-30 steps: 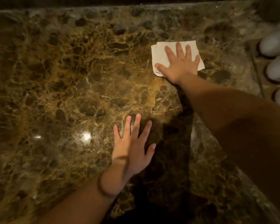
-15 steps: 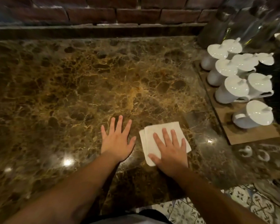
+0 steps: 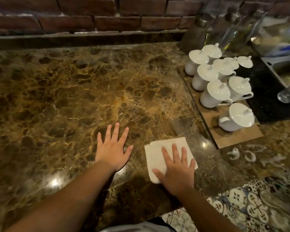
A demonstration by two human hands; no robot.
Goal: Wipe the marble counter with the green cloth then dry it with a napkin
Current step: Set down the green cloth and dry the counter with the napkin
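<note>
- Since a second ago, your right hand (image 3: pixel 177 173) has pulled the napkin (image 3: pixel 159 154) from far back on the tabletop (image 3: pixel 74 91) to the near edge, close to your body.
- Your left hand (image 3: pixel 113 151) has stayed flat on the stone, and now the two hands are near each other, side by side.
- Your right hand lies flat on top of the white folded napkin with its fingers (image 3: pixel 175 151) spread out. It presses the napkin down and does not wrap around it.
- Your left hand is open too, palm down, fingers wide, holding nothing.
- You can see the napkin sticking out past your right hand on the left side and at the top.
- White pots with lids (image 3: pixel 214 92) stand on a brown board (image 3: pixel 238 136) to the right, well apart from the napkin.
- Next to the board lies a black mat (image 3: pixel 268 101).
- A brick wall (image 3: pixel 90 15) runs along the back of the tabletop.
- Down at the bottom right you can see a patterned tile floor (image 3: pixel 251 206).
</note>
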